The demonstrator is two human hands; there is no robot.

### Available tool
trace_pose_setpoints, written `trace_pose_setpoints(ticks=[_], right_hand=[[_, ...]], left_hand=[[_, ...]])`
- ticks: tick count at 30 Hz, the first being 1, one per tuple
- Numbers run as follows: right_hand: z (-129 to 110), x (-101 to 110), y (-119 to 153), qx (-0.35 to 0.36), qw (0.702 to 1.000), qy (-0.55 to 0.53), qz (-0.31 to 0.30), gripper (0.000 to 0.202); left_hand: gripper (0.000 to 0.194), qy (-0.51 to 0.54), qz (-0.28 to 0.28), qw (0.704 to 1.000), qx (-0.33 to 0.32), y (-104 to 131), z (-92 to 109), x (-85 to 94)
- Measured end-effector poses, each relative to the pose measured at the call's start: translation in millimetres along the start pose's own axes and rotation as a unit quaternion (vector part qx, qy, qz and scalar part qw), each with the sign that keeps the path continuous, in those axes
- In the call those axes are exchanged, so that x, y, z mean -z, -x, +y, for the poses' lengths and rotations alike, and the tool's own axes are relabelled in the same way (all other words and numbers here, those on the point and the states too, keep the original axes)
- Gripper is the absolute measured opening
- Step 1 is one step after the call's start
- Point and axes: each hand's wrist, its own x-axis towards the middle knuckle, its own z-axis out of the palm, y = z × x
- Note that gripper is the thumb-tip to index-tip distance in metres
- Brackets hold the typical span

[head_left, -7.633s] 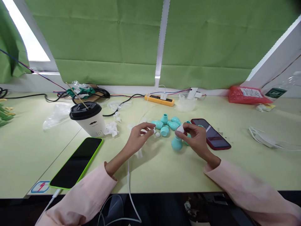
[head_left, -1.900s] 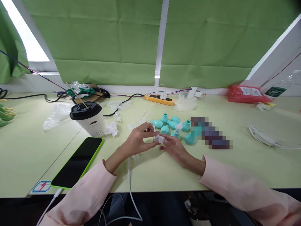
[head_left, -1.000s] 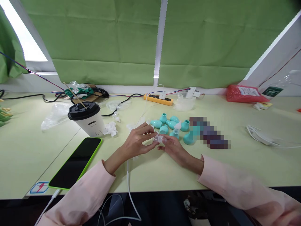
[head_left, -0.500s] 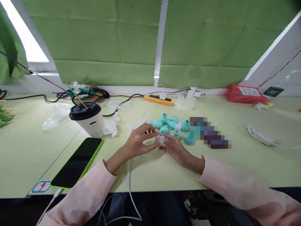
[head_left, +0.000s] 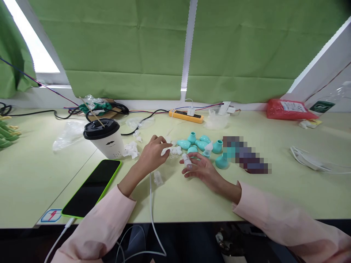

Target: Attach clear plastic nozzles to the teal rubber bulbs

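While our left hand (head_left: 153, 153) is at the small white pieces (head_left: 175, 150), we cannot tell whether its fingers grip any; further right, 1 clear plastic tube (head_left: 187, 160) sits in our right hand (head_left: 206, 171), fingers loosely curled around it, near the turquoise bottles (head_left: 201, 145).

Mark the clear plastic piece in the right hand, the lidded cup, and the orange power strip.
Clear plastic piece (head_left: 187, 160): head view, middle of its body.
Lidded cup (head_left: 106, 145): head view, white side wall.
Orange power strip (head_left: 185, 117): head view, front of its casing.
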Motion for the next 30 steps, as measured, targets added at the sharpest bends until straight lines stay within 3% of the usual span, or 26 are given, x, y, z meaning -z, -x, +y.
trace_pose_setpoints(ticks=[5, 10, 16, 26, 30], right_hand=[[2, 1, 1, -0.038, 0.998, 0.002, -0.049, 0.041], [2, 0, 1, -0.04, 0.997, -0.003, -0.059, 0.04], [3, 0, 3, -0.037, 0.997, 0.0, -0.062, 0.034], [5, -2, 5, -0.031, 0.995, 0.011, -0.094, 0.026], [6, -1, 5, -0.026, 0.994, 0.014, -0.101, 0.026]], left_hand=[[0.036, -0.073, -0.052, 0.996, -0.018, 4, 3, -15.2], [0.038, -0.09, -0.092, 0.991, -0.022, 6, 5, -28.0], [0.036, -0.054, -0.055, 0.997, -0.017, 1, 12, -27.9], [0.053, -0.083, -0.119, 0.976, -0.163, -13, 25, -44.2], [0.039, -0.099, -0.1, 0.971, -0.193, -22, 34, -49.7]])
